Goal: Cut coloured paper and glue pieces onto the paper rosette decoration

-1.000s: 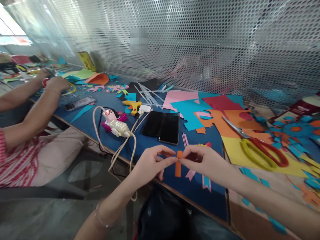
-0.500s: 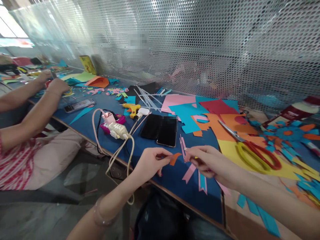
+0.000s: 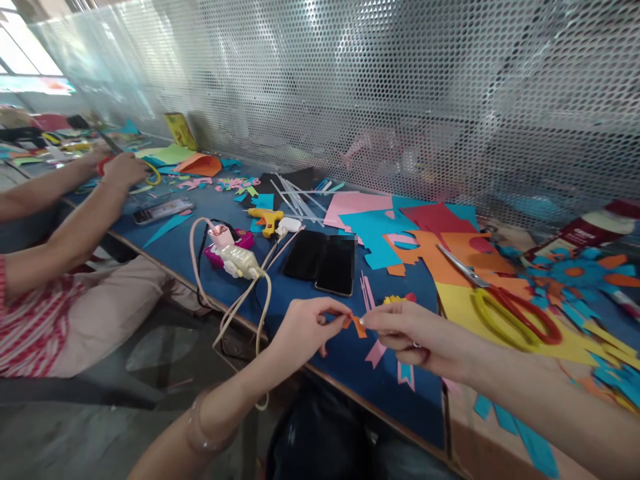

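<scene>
A small orange paper strip (image 3: 359,327) is stretched between my two hands above the blue tabletop. My left hand (image 3: 307,330) pinches its left end between thumb and forefinger. From the other side my right hand (image 3: 407,327) closes its fingertips on the strip's right part. Just behind my right fingers lie narrow pink paper strips (image 3: 367,290) and a small yellow paper piece (image 3: 394,300). Under that hand, pink ribbon tails (image 3: 375,353) with notched ends and a blue-centred pink tail (image 3: 406,375) stick out; their upper ends are hidden.
Scissors (image 3: 500,303) with yellow and red handles lie on coloured paper at right. Ahead are a phone (image 3: 335,267), a yellow glue gun (image 3: 267,220) and glue sticks (image 3: 300,197). A power strip (image 3: 235,260) with cables sits left. A co-worker's hands (image 3: 123,170) hold scissors.
My right hand has come left and taken hold of the orange strip, which only my left hand held before. The yellow piece behind it shows more. The co-worker's scissors have moved.
</scene>
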The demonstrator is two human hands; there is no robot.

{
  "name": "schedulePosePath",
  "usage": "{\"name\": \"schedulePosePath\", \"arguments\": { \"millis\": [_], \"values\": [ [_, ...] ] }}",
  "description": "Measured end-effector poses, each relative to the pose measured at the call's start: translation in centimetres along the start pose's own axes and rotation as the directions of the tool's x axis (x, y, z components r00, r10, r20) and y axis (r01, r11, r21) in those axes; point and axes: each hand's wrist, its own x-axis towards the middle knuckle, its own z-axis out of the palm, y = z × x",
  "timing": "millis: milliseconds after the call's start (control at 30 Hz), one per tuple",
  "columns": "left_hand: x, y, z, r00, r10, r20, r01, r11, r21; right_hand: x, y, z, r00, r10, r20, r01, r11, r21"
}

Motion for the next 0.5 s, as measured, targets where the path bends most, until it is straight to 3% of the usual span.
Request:
{"name": "schedulePosePath", "arguments": {
  "millis": [267,500],
  "values": [
    [0.8,-0.1,-0.1,0.997,-0.055,0.062,0.056,0.998,-0.015,0.4,1.6,0.4,0.989,-0.095,-0.109,0.089,0.994,-0.062],
    [1.4,-0.3,-0.1,0.991,-0.073,0.111,0.083,0.993,-0.087,0.9,2.3,0.7,0.926,-0.294,-0.235,0.219,0.929,-0.297]
  ]
}}
